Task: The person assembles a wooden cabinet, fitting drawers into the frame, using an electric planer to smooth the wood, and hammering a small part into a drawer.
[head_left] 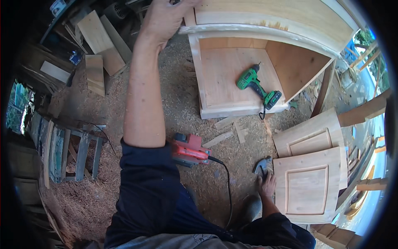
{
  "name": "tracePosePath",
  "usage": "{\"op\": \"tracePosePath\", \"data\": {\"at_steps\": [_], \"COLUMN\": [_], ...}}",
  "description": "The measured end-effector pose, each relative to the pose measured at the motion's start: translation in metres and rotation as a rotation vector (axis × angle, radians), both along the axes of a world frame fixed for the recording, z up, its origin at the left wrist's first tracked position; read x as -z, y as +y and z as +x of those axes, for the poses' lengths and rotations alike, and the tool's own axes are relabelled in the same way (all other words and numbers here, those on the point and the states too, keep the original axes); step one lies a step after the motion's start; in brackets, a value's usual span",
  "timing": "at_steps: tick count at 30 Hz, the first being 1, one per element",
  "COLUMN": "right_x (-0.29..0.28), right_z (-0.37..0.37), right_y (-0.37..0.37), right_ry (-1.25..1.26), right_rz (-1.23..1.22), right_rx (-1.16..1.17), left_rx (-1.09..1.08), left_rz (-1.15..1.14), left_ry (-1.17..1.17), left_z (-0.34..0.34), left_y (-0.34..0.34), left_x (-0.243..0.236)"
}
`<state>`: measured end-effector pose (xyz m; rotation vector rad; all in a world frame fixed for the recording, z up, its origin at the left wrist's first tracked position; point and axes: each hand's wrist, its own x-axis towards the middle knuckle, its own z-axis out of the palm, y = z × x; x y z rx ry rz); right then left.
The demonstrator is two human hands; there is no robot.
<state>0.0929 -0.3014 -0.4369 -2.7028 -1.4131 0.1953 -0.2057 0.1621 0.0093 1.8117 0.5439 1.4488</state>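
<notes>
My left arm reaches up past the left side of a pale wooden cabinet [192,66]. My left hand [166,20] is at the cabinet's upper left corner, and the picture's top edge cuts off most of its fingers. Low on the right, my right hand [268,185] is closed on a dark hand tool [261,166] with a curved head, close to the floor. Its exact kind is unclear. A green cordless drill [256,85] lies inside the cabinet's open compartment. Beside my right hand are two wooden panel doors [306,189], one overlapping the other.
A red corded power tool [191,150] sits on the shavings-covered floor [99,207], its black cable [229,186] running toward my boot [251,207]. Wood offcuts [222,139] lie below the cabinet. Boards [99,41] lean at the upper left, above a slatted wooden frame [74,153].
</notes>
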Motion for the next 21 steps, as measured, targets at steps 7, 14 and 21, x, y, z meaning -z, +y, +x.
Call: {"op": "tracePosePath", "data": {"at_steps": [7, 14, 21], "right_x": [-0.029, -0.257, -0.346], "right_z": [0.025, -0.043, -0.102], "right_y": [0.051, 0.244, 0.368], "right_ry": [0.128, 0.027, -0.115], "right_rz": [-0.023, 0.784, 1.145], "right_rx": [-0.092, -0.803, -0.994], "left_rx": [-0.162, -0.127, -0.32], "left_rz": [0.058, 0.216, 0.284], "left_ry": [0.071, 0.177, 0.225], "left_z": [-0.005, -0.017, -0.008], "left_y": [0.004, 0.007, 0.028], "left_x": [-0.011, -0.025, -0.007]}}
